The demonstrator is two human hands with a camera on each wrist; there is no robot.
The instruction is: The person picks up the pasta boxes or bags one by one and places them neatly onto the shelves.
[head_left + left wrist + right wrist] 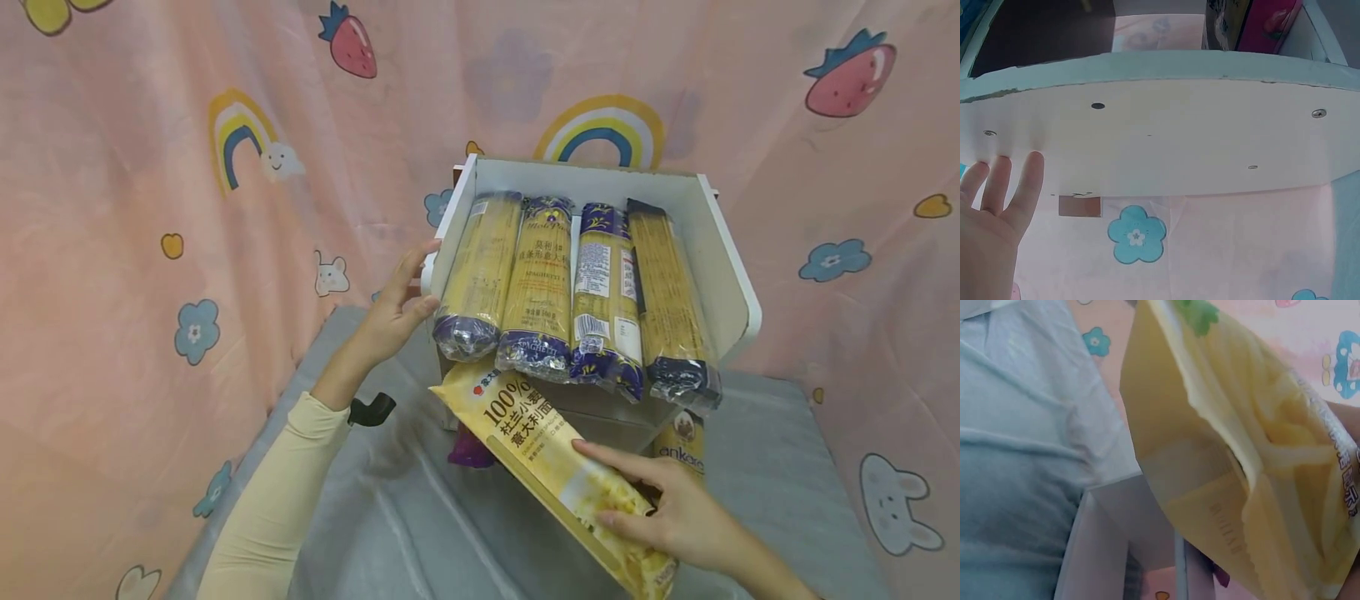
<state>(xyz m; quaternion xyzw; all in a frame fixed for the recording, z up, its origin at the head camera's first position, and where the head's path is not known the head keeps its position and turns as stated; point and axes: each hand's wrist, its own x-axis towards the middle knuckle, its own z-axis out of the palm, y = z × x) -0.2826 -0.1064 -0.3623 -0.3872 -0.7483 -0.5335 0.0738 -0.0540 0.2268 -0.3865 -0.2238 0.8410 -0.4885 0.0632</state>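
Note:
A yellow bag of pasta (517, 425) with dark lettering slants below the top tier of a white shelf rack (731, 267). My right hand (667, 508) grips its lower end, thumb and fingers on either side. In the right wrist view the pasta bag (1272, 462) fills much of the picture and mostly hides the hand. My left hand (393, 312) rests on the rack's left side, and the left wrist view has its fairly straight fingertips against the white side panel (1179, 137). Several clear spaghetti packs (538, 283) lie side by side in the top tier.
Under the rack's right front is a yellow "ankara" pack (681, 446). A purple item (471, 448) shows beneath the left front. A black curved object (372, 410) is beside my left forearm. Grey cloth (360, 517) covers the surface, and a pink patterned curtain (405, 125) hangs behind.

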